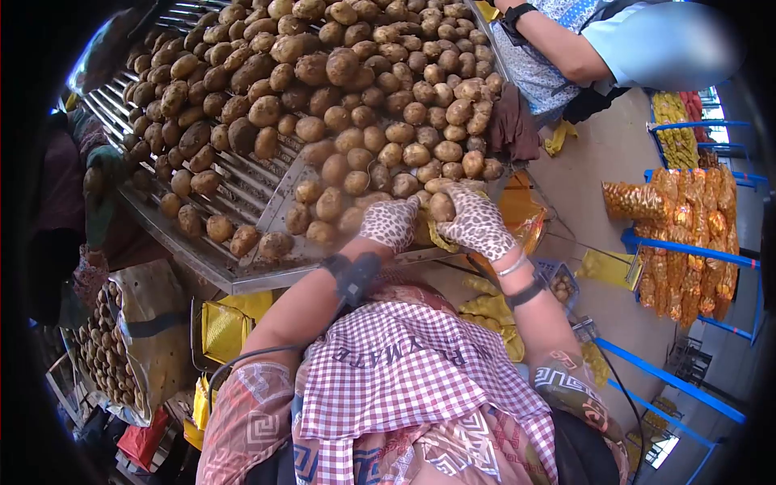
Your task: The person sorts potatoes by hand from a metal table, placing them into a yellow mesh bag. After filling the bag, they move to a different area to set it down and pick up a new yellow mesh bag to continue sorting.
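My right hand [477,222], in a spotted white-and-brown glove, is closed around a potato [441,208] at the near edge of the slatted metal table. Close by on its left, my left hand [391,224] wears a matching glove. Its fingers are bent at the edge of a yellow mesh bag [425,234], which hangs between the two hands and is mostly hidden by them. Brown, soil-marked potatoes [349,140] lie in a thick heap just beyond both hands.
Bare slats of the metal table [242,190] show at left. Opposite stands another person [558,52] in a blue cap. A sack of potatoes [105,347] is at lower left, yellow crates [234,323] beside it. Filled orange mesh bags [687,242] and blue rails [695,252] stand right.
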`<move>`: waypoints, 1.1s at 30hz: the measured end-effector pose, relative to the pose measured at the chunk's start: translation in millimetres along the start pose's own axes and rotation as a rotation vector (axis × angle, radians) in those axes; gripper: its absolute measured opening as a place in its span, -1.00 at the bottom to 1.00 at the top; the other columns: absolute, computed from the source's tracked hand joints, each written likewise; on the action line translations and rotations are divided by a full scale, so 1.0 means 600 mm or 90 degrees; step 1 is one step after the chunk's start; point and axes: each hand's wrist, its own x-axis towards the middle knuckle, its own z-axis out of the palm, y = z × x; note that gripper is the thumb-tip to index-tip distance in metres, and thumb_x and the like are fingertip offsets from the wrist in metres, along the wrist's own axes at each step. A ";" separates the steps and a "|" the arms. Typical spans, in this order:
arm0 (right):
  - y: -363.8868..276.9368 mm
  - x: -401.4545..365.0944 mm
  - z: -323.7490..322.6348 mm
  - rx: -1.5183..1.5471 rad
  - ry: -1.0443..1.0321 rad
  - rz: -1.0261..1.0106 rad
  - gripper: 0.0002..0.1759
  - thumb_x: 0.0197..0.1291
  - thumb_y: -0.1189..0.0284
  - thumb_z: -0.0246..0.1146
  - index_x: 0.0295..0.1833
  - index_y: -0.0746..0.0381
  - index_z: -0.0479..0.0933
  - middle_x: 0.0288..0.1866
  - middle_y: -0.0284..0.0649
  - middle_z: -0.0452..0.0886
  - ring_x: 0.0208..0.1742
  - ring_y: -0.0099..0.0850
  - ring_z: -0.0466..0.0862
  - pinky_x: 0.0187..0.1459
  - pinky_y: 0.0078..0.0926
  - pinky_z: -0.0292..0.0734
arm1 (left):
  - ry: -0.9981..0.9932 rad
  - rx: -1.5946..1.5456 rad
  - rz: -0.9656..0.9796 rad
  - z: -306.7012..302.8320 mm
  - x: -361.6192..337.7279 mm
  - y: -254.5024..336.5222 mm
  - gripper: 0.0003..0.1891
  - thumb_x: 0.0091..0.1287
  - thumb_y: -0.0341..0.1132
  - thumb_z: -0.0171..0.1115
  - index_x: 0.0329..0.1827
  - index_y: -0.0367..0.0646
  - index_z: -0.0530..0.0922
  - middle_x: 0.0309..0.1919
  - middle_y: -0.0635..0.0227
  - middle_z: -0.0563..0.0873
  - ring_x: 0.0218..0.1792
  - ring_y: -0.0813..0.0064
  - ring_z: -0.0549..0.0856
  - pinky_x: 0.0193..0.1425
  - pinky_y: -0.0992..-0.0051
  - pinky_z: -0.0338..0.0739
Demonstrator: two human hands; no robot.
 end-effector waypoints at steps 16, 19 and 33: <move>-0.016 0.017 -0.045 -0.186 -0.448 -0.320 -0.24 -0.16 0.29 0.46 0.27 0.19 0.47 0.07 0.14 0.57 0.06 -0.02 0.62 0.11 -0.17 0.50 | 0.271 -0.395 -0.281 0.031 0.035 -0.023 -0.58 0.17 -0.20 0.32 0.07 -0.17 0.60 -0.06 -0.02 0.70 0.05 0.01 0.64 0.15 0.20 0.49; 0.028 0.005 -0.083 0.262 -0.544 -0.226 -0.14 -0.21 0.16 0.55 0.26 0.25 0.46 0.15 0.01 0.58 0.18 -0.17 0.59 0.22 -0.24 0.46 | 0.306 -0.391 -0.273 0.036 0.026 -0.028 -0.57 0.19 -0.16 0.31 0.08 -0.18 0.58 -0.05 -0.03 0.69 0.05 0.00 0.64 0.16 0.18 0.49; -0.090 -0.021 -0.054 0.947 -0.433 -0.069 0.15 -0.32 0.15 0.63 0.41 0.33 0.25 0.29 0.04 0.46 0.25 -0.12 0.54 0.23 -0.21 0.51 | 0.427 -0.858 0.055 -0.054 -0.215 -0.034 -0.35 0.36 -0.05 0.23 0.43 -0.16 0.29 0.26 0.14 0.51 0.28 0.31 0.49 0.32 0.31 0.41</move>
